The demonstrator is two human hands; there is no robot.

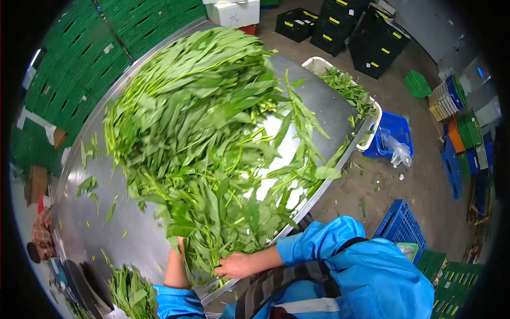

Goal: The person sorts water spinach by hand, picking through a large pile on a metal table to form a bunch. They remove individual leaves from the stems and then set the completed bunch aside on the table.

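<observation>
By the table edge, the right hand's fingers clench leafy stems; the left hand's (leaf-hidden) I cannot tell.

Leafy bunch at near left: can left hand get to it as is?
Likely yes: the leafy bunch lies close beside the left forearm, nothing seen between, though leaves partly hide the left hand.

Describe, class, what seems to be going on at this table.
A person in a blue jacket is handling leafy green stems at the edge of a metal table. The right hand grips them low down; the left hand is mostly hidden among leaves. A large heap of greens lies beyond, and more greenery fills a white tub.
</observation>
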